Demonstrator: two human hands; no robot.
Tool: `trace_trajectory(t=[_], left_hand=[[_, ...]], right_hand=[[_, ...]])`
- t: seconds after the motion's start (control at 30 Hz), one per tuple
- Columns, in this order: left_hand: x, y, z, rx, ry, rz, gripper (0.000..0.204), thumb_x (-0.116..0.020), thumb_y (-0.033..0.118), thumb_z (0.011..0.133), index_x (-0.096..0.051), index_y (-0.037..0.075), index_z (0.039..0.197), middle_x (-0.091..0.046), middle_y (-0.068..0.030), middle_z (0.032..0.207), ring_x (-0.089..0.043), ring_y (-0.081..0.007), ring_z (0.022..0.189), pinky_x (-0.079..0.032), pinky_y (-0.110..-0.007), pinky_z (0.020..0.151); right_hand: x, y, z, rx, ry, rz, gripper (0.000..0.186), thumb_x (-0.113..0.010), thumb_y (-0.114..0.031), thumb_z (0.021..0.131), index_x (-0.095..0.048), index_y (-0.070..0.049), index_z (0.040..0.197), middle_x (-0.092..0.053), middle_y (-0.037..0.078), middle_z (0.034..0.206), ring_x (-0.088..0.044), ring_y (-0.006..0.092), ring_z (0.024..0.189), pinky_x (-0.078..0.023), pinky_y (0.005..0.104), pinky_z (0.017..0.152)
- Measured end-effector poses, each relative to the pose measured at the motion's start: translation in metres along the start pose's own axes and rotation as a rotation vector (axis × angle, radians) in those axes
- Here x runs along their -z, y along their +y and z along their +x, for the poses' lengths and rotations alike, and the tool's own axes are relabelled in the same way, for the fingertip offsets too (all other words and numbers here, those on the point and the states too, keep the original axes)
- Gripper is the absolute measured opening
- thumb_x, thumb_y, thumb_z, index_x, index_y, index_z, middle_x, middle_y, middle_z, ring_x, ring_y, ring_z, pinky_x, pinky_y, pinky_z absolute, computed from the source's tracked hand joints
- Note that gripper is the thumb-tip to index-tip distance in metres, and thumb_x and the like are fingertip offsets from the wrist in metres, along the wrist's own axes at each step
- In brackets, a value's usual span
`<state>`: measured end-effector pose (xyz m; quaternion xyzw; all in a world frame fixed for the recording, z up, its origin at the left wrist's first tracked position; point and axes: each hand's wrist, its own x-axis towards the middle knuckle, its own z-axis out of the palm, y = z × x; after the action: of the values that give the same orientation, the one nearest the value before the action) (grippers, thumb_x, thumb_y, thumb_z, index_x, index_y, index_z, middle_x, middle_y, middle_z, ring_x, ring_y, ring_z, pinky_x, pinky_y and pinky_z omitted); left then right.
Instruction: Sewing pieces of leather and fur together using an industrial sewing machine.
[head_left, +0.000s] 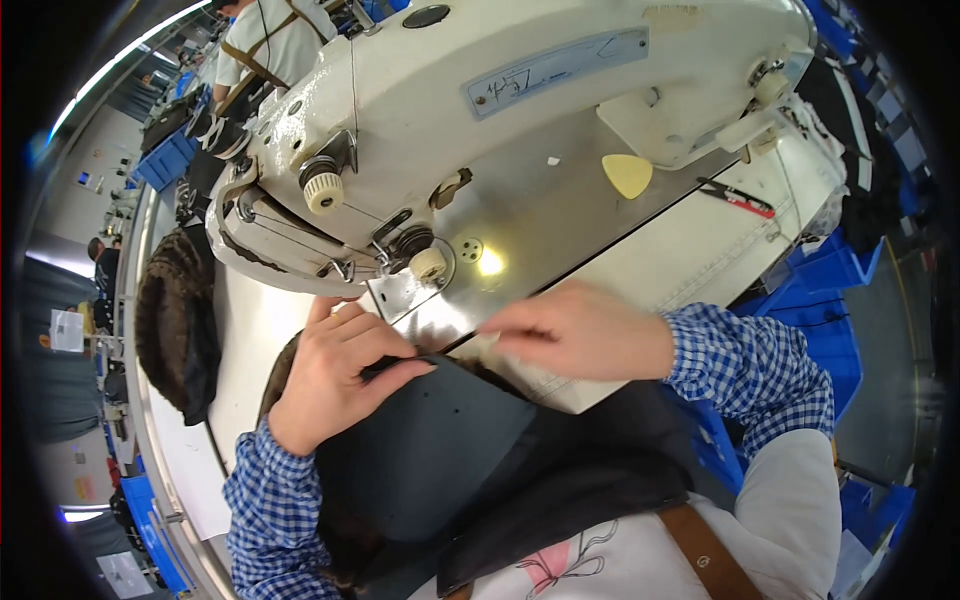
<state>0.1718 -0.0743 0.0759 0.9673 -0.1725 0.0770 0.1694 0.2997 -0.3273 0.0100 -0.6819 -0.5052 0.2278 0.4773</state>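
Seems partway tbh: the panel is pinched at its edge by the left hand near the machine, no seam can be made out so plenty's probably left, and the blurred right hand's grip can't be told.

That pale sewing table there bears an industrial sewing machine and red-and-black thread snips; yellow tailor's chalk rests on the machine's metal bed.

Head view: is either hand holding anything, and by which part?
The left hand holds the dark cloth by its upper edge, thumb on top. The right hand is blurred; whether it holds anything cannot be told.
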Motion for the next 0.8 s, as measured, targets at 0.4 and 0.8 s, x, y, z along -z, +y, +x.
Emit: trace_trajectory(t=[0.4,0.8], left_hand=[[0.002,-0.008,0.001,0.102,-0.050,-0.093,0.018,-0.086,0.020,0.080,-0.071,0.011,0.083,-0.067,0.0003,0.080,-0.064,-0.0211,0.082,-0.038,-0.047,0.112],[-0.008,-0.023,-0.001,0.151,-0.081,-0.251,0.015,-0.083,0.020,0.084,-0.073,0.009,0.086,-0.071,-0.0017,0.083,-0.066,-0.0211,0.084,-0.038,-0.043,0.113]], right_hand=[[0.100,0.079,0.044,0.134,0.343,-1.056,0.030,-0.060,-0.010,0.092,-0.069,-0.009,0.120,-0.071,0.007,0.107,-0.063,0.0266,0.106,-0.056,0.0381,0.089],[0.056,0.014,0.017,0.190,0.272,-0.460,0.023,-0.070,-0.005,0.089,-0.071,-0.008,0.113,-0.070,0.007,0.104,-0.067,0.0253,0.092,-0.056,0.0364,0.080]])
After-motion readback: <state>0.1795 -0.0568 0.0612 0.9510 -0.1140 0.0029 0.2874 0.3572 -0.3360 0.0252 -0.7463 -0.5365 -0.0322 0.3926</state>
